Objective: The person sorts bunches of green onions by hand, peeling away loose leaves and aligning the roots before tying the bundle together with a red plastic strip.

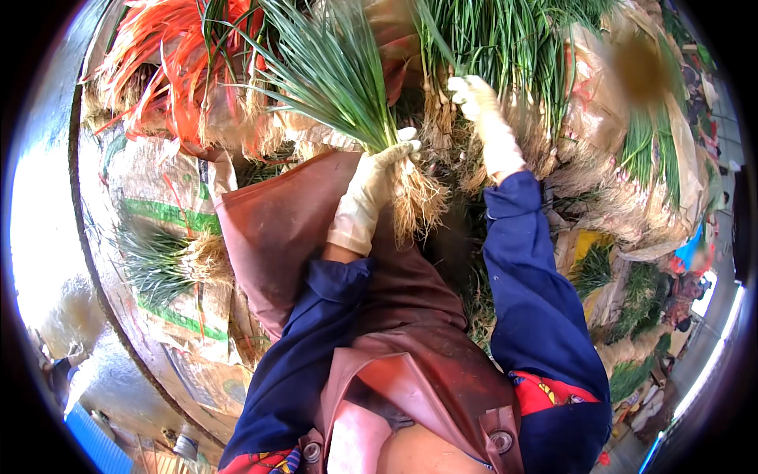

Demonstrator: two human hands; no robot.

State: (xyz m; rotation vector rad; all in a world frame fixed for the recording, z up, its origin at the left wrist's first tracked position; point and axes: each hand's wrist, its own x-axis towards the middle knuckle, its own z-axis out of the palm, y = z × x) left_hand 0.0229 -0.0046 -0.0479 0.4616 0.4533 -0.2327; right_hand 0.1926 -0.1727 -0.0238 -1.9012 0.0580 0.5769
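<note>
My left hand (pixel 369 186), in a pale glove, is closed around a bunch of spring onions (pixel 339 79). Their long green leaves fan up and to the left, and the tan roots (pixel 418 201) hang below the fist, over my lap. My right hand (pixel 483 114), also gloved, reaches to the pile of loose spring onions (pixel 513 55) ahead. Its fingers are curled in at the stems, close to a green leaf; what they pinch, if anything, is too small to make out.
Orange-red plastic strips (pixel 170 63) lie at the far left. A tied bunch of spring onions (pixel 170 265) rests on a woven sack (pixel 158 178) at my left. More spring onions (pixel 651 150) lie on sacking at the right. A brown apron (pixel 292 209) covers my lap.
</note>
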